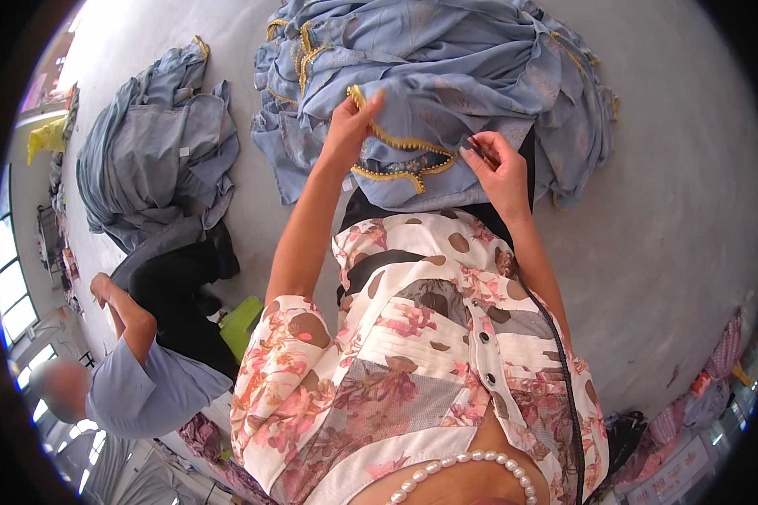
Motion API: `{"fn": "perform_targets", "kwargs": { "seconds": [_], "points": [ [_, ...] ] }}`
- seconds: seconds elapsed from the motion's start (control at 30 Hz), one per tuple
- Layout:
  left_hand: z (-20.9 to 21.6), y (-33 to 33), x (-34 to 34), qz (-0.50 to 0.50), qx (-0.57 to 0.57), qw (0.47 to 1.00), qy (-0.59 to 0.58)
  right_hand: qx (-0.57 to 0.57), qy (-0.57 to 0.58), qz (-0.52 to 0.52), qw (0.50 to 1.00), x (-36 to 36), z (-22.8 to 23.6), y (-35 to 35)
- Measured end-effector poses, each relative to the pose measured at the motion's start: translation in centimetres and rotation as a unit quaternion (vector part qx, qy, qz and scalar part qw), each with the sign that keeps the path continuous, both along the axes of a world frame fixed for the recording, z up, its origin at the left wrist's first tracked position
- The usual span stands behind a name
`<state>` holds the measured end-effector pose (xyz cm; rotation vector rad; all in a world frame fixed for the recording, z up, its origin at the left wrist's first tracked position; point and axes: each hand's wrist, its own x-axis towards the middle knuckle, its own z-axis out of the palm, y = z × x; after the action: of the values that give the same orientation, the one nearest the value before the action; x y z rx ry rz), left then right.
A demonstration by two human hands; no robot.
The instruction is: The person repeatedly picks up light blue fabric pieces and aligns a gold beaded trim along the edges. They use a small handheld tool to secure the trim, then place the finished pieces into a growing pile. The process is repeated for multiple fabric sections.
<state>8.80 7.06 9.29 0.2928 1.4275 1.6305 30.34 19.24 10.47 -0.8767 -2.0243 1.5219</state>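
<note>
A large heap of blue-grey cloth garments [429, 50] with yellow beaded trim lies in front of me, its near part reaching my lap. My left hand [351, 126] pinches the yellow beaded edge [400, 141] of one garment, holding it up at the left. The trim runs from there toward my right hand [499, 168], whose fingers are closed around small dark snips [480, 150]. The tips of the snips point up and left, near the trim. Fingers partly cover the snips, so I cannot tell whether the blades are apart.
To the left, another pile of blue-grey garments [156, 143] lies on the grey floor [674, 252]. A co-worker in a light blue top [156, 383] sits beside it. A bright green object [241, 326] is near that person's legs. Coloured cloth [724, 345] lies at the far right.
</note>
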Motion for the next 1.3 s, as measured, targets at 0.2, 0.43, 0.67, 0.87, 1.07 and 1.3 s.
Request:
{"fn": "perform_targets", "kwargs": {
  "seconds": [0.2,0.43,0.67,0.87,1.07,1.3],
  "points": [
    [0.5,-3.9,3.2,-0.261,-0.045,0.818,0.511,-0.023,0.008,-0.019,1.0,1.1,-0.6,-0.1],
    [0.1,-3.5,5.1,-0.184,-0.042,0.914,0.36,-0.052,0.014,-0.012,0.998,0.8,-0.2,-0.2],
    [1.1,-3.0,4.6,-0.06,0.041,0.985,-0.155,-0.039,0.006,0.012,0.999,1.3,1.4,-0.7],
    [1.7,-2.8,5.0,-0.035,0.055,0.977,-0.204,-0.044,0.032,0.004,0.998,0.9,2.4,-1.1],
    [0.7,-3.6,4.7,0.017,-0.022,0.987,-0.158,-0.081,0.086,-0.076,0.99,2.2,1.2,1.2],
    [-0.6,-6.3,2.4,0.055,0.044,0.97,-0.233,-0.148,0.094,-0.229,0.957,5.1,-1.9,5.8]
  ]
}}
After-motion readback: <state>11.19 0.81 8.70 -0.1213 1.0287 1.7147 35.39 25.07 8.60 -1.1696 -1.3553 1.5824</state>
